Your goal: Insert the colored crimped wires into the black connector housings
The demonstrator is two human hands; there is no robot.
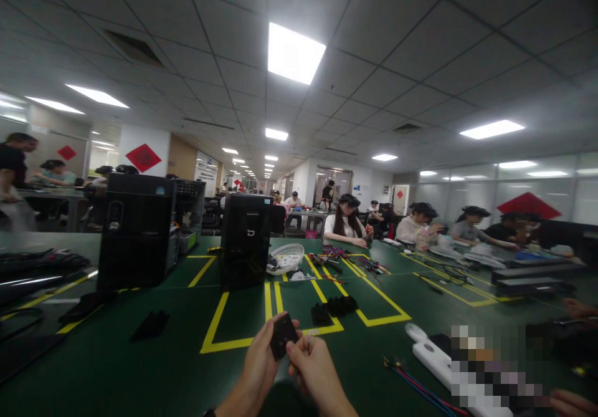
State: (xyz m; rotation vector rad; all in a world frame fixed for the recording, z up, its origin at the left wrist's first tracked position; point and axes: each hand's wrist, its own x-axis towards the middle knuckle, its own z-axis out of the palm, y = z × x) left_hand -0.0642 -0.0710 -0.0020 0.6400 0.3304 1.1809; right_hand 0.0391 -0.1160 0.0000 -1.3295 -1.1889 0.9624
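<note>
White basket (286, 258) far centre on green table (140, 367), beside black computer tower (246, 239); contents not discernible. Small black part (283, 335) near centre, above table. Left hand (258, 367) closed round its left side, right hand (314, 362) pinching right edge. Pile of black parts (334, 308) just beyond.

Both arms come up from the bottom edge and meet low down in the middle. The left hand (258, 367) and the right hand (314, 362) are close together, with the thumbs almost touching. Each hand pinches one side of a small black piece (283, 336). The left wrist may wear a dark band, but the edge cuts it off.
</note>
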